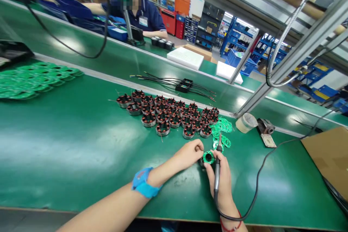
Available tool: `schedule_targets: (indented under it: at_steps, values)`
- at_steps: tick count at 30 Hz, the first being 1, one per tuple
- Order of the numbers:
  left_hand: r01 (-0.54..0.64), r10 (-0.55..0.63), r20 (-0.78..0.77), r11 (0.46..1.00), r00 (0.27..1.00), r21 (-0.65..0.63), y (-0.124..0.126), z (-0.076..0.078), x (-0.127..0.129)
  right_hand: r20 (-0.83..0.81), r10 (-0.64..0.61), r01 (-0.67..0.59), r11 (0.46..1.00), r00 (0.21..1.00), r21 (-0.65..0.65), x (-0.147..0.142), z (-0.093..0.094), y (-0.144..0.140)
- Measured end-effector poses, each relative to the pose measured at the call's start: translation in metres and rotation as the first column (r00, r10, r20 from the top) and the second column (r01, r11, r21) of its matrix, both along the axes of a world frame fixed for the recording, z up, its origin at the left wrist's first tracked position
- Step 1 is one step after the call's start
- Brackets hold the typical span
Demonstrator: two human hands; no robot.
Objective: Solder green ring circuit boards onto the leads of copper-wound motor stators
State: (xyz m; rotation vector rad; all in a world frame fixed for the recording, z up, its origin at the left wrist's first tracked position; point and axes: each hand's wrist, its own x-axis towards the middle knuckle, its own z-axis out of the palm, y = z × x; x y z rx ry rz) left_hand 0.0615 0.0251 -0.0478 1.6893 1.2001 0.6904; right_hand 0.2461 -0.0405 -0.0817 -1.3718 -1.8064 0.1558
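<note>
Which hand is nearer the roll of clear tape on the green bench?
Right. The right hand, gripping the black soldering iron, lies below-left of the roll of clear tape; the left hand is farther left.

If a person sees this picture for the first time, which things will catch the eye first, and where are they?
First, the cluster of copper-wound coils in the middle of the green table. Just in front of it, the left hand steadies a small green ring board while the right hand holds a soldering iron with its tip near that board. At the far left lies a pile of green boards.
</note>
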Motion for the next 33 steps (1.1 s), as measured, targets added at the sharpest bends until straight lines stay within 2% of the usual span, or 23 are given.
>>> schedule_targets:
  at_steps: [3,6,11,16,19,21,23,24,26,27,30,33]
  values:
    - [-0.086,0.085,0.018,0.995,0.996,0.048,-0.011,0.005,0.010,-0.086,-0.091,0.082,0.991,0.992,-0.103,0.004,-0.003,0.000]
    - [-0.124,0.123,0.007,0.990,0.992,0.069,-0.022,0.011,0.017,-0.178,-0.187,0.148,0.966,0.966,-0.212,0.005,-0.003,-0.001]
    - [-0.084,0.084,-0.001,0.996,0.996,0.017,-0.041,0.016,0.027,-0.247,-0.310,0.243,0.932,0.918,-0.267,0.007,-0.004,0.003]
    - [0.007,-0.003,0.045,0.995,0.999,-0.101,-0.040,0.013,0.032,-0.247,-0.321,0.271,0.938,0.914,-0.214,0.010,-0.013,0.012]
    - [0.009,-0.005,0.049,0.996,0.999,-0.093,-0.032,0.012,0.025,-0.262,-0.314,0.261,0.940,0.912,-0.220,0.007,-0.010,0.013]
    - [0.032,-0.031,0.036,0.999,0.999,-0.023,-0.028,0.014,0.020,-0.287,-0.283,0.217,0.946,0.915,-0.239,0.003,-0.004,0.011]
    - [0.147,-0.137,-0.070,0.976,0.988,0.159,-0.027,0.017,0.017,-0.293,-0.250,0.181,0.952,0.923,-0.246,0.000,0.003,0.008]
    - [0.229,-0.187,-0.175,0.938,0.967,0.262,-0.027,0.019,0.016,-0.290,-0.248,0.180,0.954,0.924,-0.239,0.000,0.006,0.006]
    - [0.362,-0.204,-0.390,0.846,0.898,0.391,-0.028,0.023,0.017,-0.292,-0.258,0.198,0.955,0.921,-0.220,0.002,0.009,0.004]
    - [0.390,-0.184,-0.458,0.825,0.870,0.409,-0.030,0.025,0.016,-0.306,-0.258,0.204,0.958,0.916,-0.200,0.003,0.010,0.003]
    - [0.380,-0.132,-0.526,0.835,0.840,0.398,-0.040,0.027,-0.002,-0.375,-0.208,0.182,0.978,0.904,-0.103,0.009,0.009,0.001]
    - [0.341,-0.066,-0.579,0.860,0.812,0.379,-0.051,0.023,-0.049,-0.406,-0.159,0.152,0.987,0.900,-0.049,0.009,0.008,-0.001]
